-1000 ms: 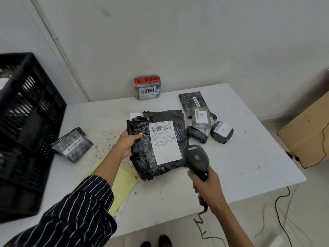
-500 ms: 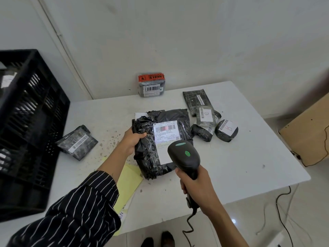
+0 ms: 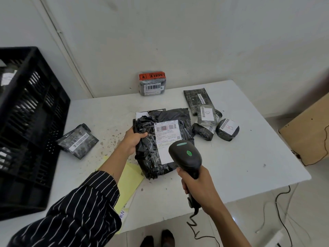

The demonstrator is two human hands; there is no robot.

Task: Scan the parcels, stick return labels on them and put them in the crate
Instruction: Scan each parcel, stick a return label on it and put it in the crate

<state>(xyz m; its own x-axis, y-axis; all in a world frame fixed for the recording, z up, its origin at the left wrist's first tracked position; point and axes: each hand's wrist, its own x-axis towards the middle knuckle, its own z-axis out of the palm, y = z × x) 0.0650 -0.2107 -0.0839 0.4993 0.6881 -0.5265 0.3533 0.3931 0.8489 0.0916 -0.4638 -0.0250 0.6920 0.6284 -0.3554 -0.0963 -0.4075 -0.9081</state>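
A large black plastic parcel (image 3: 149, 154) with a white shipping label lies tilted up in the middle of the white table (image 3: 240, 157). My left hand (image 3: 132, 139) grips its left edge. My right hand (image 3: 197, 186) holds a black barcode scanner (image 3: 186, 155) just over the parcel's lower right, and a red scan line falls on the label's barcode. A black crate (image 3: 32, 122) stands at the left with parcels inside. Yellow label sheets (image 3: 128, 180) lie under my left forearm.
Several small wrapped parcels lie at the right (image 3: 206, 116), one at the left (image 3: 77, 140), and one with an orange fragile tape (image 3: 153, 82) leans on the back wall. A cardboard box (image 3: 309, 132) stands right of the table. Cables trail on the floor.
The scanner has moved forward and left over the parcel, and its red line now falls on the barcode. My left hand keeps its grip on the parcel's edge.
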